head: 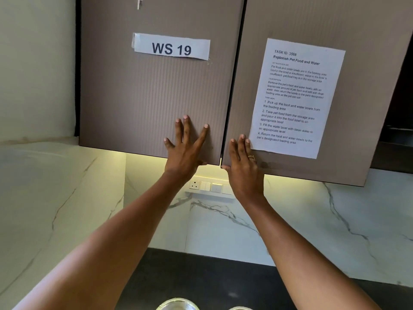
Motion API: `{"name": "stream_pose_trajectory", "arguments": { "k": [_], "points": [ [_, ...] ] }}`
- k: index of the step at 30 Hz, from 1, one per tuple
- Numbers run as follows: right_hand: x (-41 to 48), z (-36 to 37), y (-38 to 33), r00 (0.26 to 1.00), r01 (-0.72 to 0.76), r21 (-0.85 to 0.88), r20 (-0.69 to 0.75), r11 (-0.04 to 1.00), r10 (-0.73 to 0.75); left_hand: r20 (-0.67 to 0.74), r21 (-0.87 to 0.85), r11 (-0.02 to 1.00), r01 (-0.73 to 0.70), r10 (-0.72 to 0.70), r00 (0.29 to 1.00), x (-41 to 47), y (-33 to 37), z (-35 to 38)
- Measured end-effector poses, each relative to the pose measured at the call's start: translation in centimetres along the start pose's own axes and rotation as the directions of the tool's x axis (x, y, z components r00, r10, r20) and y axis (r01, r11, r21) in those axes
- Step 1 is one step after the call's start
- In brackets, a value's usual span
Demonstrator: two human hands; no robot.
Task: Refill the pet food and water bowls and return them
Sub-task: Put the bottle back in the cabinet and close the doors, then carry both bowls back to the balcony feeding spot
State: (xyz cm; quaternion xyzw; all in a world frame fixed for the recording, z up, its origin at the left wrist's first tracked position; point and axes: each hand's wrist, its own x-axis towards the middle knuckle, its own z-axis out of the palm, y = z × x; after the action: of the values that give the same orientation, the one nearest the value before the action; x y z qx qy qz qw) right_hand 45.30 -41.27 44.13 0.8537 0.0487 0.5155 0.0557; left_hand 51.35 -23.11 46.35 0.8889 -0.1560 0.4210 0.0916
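Our left hand (186,148) and right hand (243,166), both open flat, press the left door (138,97) and right door (250,86); bowl (177,304) rim near.

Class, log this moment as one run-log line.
left hand: flat on left door | right hand: flat on right door | doors: shut | bowls: on counter below

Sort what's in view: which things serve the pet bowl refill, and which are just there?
Job: left hand and right hand flat on the brown ribbed cabinet doors; round metal bowl rim at bottom edge; printed task sheet.

Incidental: white "WS 19" label; white wall socket and switches; black countertop.
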Motion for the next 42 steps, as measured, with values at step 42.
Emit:
{"name": "stream_pose_trajectory", "arguments": {
  "k": [42],
  "points": [
    [-28.5,2.5,5.0,0.652,-0.257,0.121,0.754,0.959,0.079,0.541,-0.19,0.928,0.321,-0.174,0.823,-31.2,-1.1,10.4]
  ]
}}
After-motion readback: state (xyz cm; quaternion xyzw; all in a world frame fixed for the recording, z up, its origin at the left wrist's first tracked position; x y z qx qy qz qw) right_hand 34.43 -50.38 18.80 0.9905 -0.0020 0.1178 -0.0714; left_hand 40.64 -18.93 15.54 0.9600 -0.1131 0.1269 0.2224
